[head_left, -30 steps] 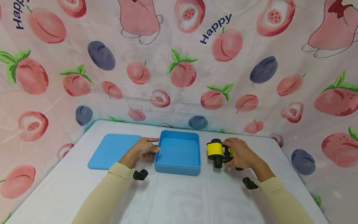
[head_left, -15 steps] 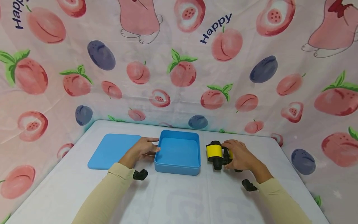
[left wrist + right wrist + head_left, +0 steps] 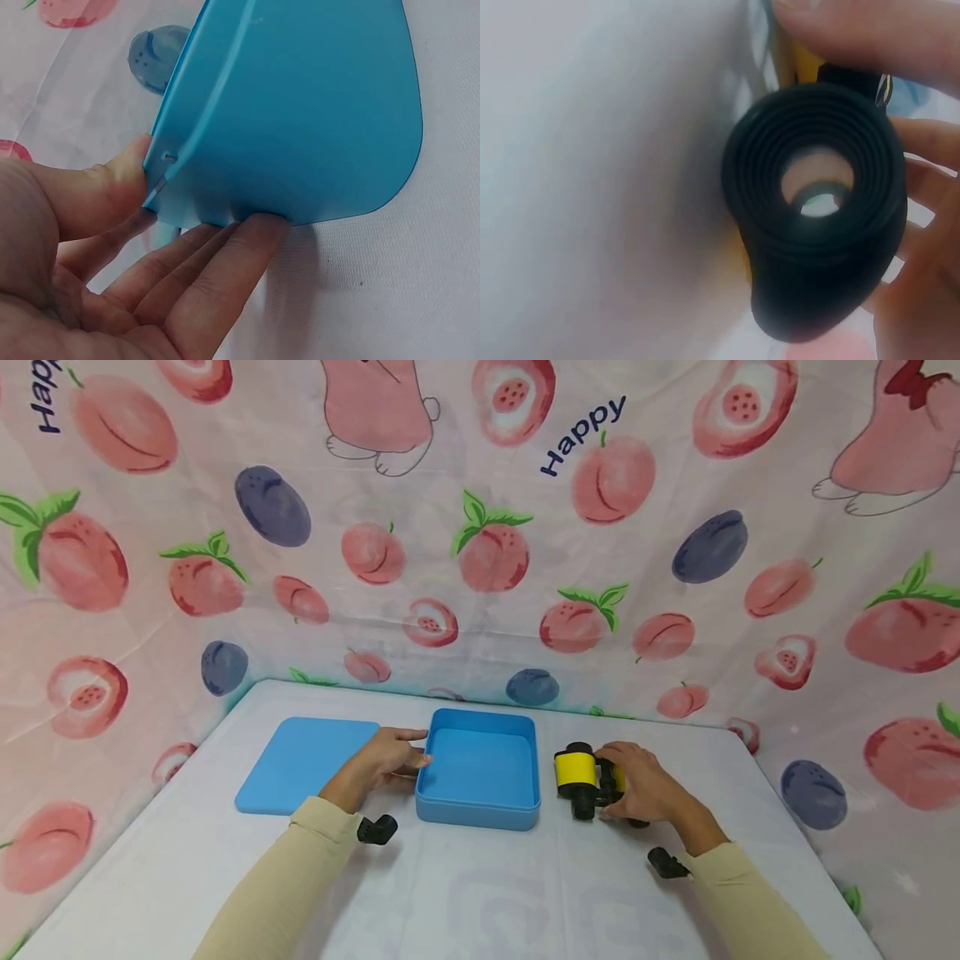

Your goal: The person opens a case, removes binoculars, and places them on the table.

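A toy pair of yellow-and-black binoculars is in the grip of my right hand, right of the box and close over the white table. Fingers and thumb wrap its right barrel and hide most of it. In the right wrist view one black eyepiece faces the camera. An uncovered blue box stands in the middle, nothing inside. My left hand holds its left side. The left wrist view shows the thumb at the rim and the fingers against the outer wall.
A flat blue lid lies left of the box, partly behind the left hand. The white tablecloth spreads toward the front. A pink cloth with printed fruit hangs behind the table and along both sides.
The right hand has moved slightly down and toward the front edge with the binoculars. The left hand, box and lid stay where they were.
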The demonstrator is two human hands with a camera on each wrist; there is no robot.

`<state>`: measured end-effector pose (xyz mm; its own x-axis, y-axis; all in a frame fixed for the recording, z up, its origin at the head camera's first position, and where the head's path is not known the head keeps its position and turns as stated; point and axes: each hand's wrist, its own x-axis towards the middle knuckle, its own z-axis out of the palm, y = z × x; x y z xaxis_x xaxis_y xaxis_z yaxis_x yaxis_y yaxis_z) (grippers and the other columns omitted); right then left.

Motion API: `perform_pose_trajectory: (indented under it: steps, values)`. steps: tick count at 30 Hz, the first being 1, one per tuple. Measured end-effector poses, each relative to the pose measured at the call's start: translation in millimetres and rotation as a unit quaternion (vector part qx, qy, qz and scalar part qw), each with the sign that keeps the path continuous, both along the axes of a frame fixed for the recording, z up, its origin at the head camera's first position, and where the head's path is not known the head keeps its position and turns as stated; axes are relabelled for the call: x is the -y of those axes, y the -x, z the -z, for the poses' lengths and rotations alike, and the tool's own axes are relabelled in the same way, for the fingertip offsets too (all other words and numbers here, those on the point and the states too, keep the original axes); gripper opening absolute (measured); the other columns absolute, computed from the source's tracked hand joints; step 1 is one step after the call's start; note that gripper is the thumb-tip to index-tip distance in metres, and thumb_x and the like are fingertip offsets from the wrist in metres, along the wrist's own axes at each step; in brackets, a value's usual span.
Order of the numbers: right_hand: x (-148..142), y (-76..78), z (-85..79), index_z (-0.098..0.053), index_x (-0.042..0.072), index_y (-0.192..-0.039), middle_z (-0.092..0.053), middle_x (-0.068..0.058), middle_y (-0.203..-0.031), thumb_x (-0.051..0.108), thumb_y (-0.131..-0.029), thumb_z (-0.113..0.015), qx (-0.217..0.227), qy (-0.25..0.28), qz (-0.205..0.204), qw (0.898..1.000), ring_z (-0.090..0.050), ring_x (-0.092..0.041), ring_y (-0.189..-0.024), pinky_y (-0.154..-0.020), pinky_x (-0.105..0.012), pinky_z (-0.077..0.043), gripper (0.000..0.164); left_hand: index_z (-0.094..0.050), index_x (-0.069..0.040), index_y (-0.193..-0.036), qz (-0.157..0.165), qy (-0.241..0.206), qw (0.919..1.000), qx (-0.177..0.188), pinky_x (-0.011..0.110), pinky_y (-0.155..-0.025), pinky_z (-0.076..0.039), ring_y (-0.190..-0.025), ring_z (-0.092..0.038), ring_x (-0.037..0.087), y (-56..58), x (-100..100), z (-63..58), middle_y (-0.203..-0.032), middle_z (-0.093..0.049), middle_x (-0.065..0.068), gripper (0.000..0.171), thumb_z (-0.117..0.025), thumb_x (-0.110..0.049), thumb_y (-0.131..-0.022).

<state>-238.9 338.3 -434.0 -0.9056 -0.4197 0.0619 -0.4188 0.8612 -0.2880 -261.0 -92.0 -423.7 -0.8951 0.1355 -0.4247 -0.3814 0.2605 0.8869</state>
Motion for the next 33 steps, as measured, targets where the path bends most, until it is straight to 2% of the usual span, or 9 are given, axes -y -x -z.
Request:
perform_pose_trajectory:
  steps: [4, 8, 12, 14, 16, 21, 25, 29, 33]
  values:
    - [-4.4, -2.0, 0.8, -0.055, 0.002, -0.145, -0.052, -0.025, -0.151, 0.036, -0.068, -0.097, 0.019, 0.001, 0.002, 1.0, -0.044, -0.048, -0.141, -0.117, -0.074, -0.031, 0.093, -0.045, -0.011, -0.159, 0.0, 0.005, 1.0, 0.001, 0.051, -0.098, -0.061, -0.128, -0.066, 0.041, -4.6, -3.6, -1.0, -0.155, -0.052, 0.026, 0.065, -0.069, -0.006, -0.098]
    - [-8.0, -5.4, -9.0, -0.048, 0.004, -0.151, -0.044, -0.026, -0.159, 0.04, -0.066, -0.099, 0.05, 0.002, 0.0, 0.999, -0.03, -0.051, -0.15, -0.119, -0.078, -0.024, 0.106, -0.043, -0.009, -0.159, 0.013, 0.009, 0.9998, -0.008, 0.052, -0.101, -0.059, -0.127, -0.067, 0.04, -7.4, -6.1, -4.0, -0.156, -0.051, 0.027, 0.065, -0.068, -0.005, -0.099]
    - [-6.2, -8.6, -34.6, -0.041, 0.004, -0.157, -0.034, -0.025, -0.165, 0.031, -0.074, -0.095, 0.051, 0.004, -0.01, 0.999, -0.017, -0.053, -0.154, -0.118, -0.081, -0.016, 0.102, -0.044, -0.007, -0.158, 0.056, 0.08, 0.9929, -0.068, 0.052, -0.105, -0.057, -0.13, -0.063, 0.041, -8.5, -3.8, -15.2, -0.158, -0.048, 0.027, 0.062, -0.067, -0.019, -0.103]
    - [-1.8, -9.3, -52.2, -0.038, 0.004, -0.158, -0.032, -0.025, -0.166, 0.03, -0.081, -0.089, 0.033, 0.007, -0.011, 0.999, -0.015, -0.053, -0.155, -0.118, -0.082, -0.013, 0.096, -0.044, -0.008, -0.159, 0.073, 0.135, 0.9813, -0.116, 0.056, -0.11, -0.052, -0.138, -0.056, 0.043, -8.3, -1.4, -26.1, -0.16, -0.046, 0.026, 0.065, -0.066, -0.032, -0.103]
    - [5.5, -9.0, -69.4, -0.036, 0.006, -0.16, -0.03, -0.023, -0.167, 0.035, -0.088, -0.083, 0.01, 0.001, -0.003, 1.0, -0.012, -0.052, -0.156, -0.119, -0.081, -0.009, 0.091, -0.043, -0.01, -0.16, 0.081, 0.192, 0.9644, -0.163, 0.061, -0.113, -0.047, -0.144, -0.049, 0.045, -8.0, -0.3, -41.0, -0.162, -0.044, 0.024, 0.069, -0.063, -0.044, -0.103]
    - [25.9, -6.7, -98.6, -0.024, 0.016, -0.167, -0.019, -0.018, -0.173, 0.054, -0.094, -0.07, -0.033, -0.045, 0.025, 0.998, -0.004, -0.049, -0.16, -0.122, -0.08, 0.0, 0.094, -0.032, -0.019, -0.165, 0.104, 0.313, 0.9101, -0.251, 0.075, -0.121, -0.025, -0.158, -0.021, 0.051, -8.1, -3.3, -82.8, -0.171, -0.027, 0.021, 0.081, -0.056, -0.061, -0.1]
    - [38.8, -4.8, -110.3, -0.012, 0.02, -0.169, -0.007, -0.017, -0.176, 0.066, -0.096, -0.058, -0.037, -0.082, 0.05, 0.995, 0.004, -0.049, -0.161, -0.121, -0.079, 0.009, 0.098, -0.024, -0.029, -0.167, 0.096, 0.398, 0.8686, -0.279, 0.085, -0.118, -0.001, -0.16, 0.008, 0.053, -8.7, -8.2, -110.8, -0.176, -0.008, 0.019, 0.089, -0.05, -0.075, -0.095]
    - [46.3, -3.8, -116.7, -0.006, 0.019, -0.17, 0.001, -0.016, -0.177, 0.071, -0.097, -0.05, -0.034, -0.096, 0.069, 0.992, 0.009, -0.049, -0.161, -0.119, -0.079, 0.014, 0.1, -0.019, -0.036, -0.167, 0.093, 0.444, 0.8488, -0.272, 0.086, -0.115, 0.007, -0.16, 0.017, 0.051, -10.6, -9.7, -127.8, -0.178, 0.0, 0.015, 0.092, -0.045, -0.082, -0.092]
    - [48.9, -3.9, -119.0, -0.006, 0.018, -0.17, 0.003, -0.016, -0.177, 0.07, -0.098, -0.05, -0.031, -0.096, 0.074, 0.992, 0.01, -0.05, -0.161, -0.118, -0.079, 0.015, 0.099, -0.018, -0.038, -0.167, 0.099, 0.453, 0.8454, -0.265, 0.087, -0.114, 0.008, -0.159, 0.018, 0.051, -11.7, -9.8, -132.8, -0.178, 0.002, 0.014, 0.091, -0.043, -0.084, -0.092]
